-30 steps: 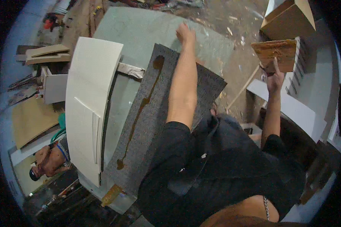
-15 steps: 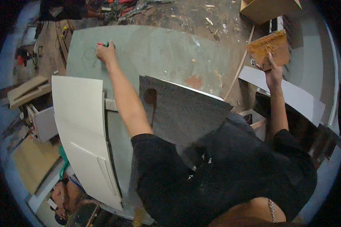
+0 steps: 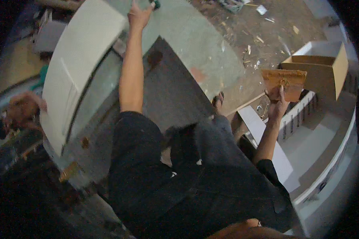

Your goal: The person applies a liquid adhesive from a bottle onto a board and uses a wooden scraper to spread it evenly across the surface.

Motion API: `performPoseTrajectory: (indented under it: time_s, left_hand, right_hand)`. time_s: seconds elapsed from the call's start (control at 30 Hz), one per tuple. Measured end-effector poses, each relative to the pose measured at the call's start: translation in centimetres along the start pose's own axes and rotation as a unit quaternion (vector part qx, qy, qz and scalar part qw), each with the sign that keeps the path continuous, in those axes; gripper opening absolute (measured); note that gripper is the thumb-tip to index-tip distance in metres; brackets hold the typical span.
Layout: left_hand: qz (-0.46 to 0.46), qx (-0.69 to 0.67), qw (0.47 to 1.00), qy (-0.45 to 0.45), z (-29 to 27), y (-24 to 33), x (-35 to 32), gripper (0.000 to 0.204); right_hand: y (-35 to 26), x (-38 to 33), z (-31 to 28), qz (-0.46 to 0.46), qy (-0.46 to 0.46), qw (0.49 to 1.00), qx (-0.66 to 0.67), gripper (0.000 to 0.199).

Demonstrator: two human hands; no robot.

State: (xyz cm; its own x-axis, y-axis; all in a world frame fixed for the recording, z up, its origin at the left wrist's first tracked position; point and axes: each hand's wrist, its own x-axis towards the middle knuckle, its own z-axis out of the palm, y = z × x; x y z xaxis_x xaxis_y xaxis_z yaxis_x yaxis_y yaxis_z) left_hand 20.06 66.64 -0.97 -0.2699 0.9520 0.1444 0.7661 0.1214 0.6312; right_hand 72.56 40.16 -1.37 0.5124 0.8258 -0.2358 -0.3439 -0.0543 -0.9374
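Observation:
At the top edge, my left hand [image 3: 139, 16] is closed around a small dark green object [image 3: 155, 4], whose kind I cannot make out. It is above the large pale green board [image 3: 175, 24], beside a curved cream panel [image 3: 81, 38]. At the right, my right hand [image 3: 278, 107] holds up a flat wooden board [image 3: 294, 92] smeared with orange-brown paste, fingers on its near edge and face. Between my arms, a dark grey sheet [image 3: 179, 85] with a brown stain lies over the green board.
A cardboard box [image 3: 317, 73] and a long white slotted frame [image 3: 307, 111] stand at the right, with a white strip [image 3: 263, 139] beside my right arm. Scraps litter the floor [image 3: 255, 36]. Another person [image 3: 22, 111] is at the left, near the cream panel.
The whole view has turned, so the cream panel and green board now slant up to the right. My left hand appears at the top edge; both hands keep their things.

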Motion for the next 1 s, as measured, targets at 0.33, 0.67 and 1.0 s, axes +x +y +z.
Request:
performPoseTrajectory:
  time_s: [0.33, 0.67, 1.0]
  left_hand:
    - [-0.155, 0.168, 0.964, -0.135, 1.9, 10.7, -34.4, 0.129]
    - [-0.133, 0.232, 0.961, -0.077, 8.4, 10.0, -36.4, 0.109]
    - [-0.089, -0.046, 0.993, -0.065, -2.5, -1.2, -30.5, 0.082]
  right_hand:
    - [0.2, 5.1, 1.5, 0.033, -0.208, 0.974, -0.078, 0.048]
    - [7.9, -0.4, 16.2, 0.044, -0.378, 0.922, -0.070, 0.047]
    - [18.6, -7.0, 23.7, -0.083, -0.116, 0.990, 0.010, 0.055]
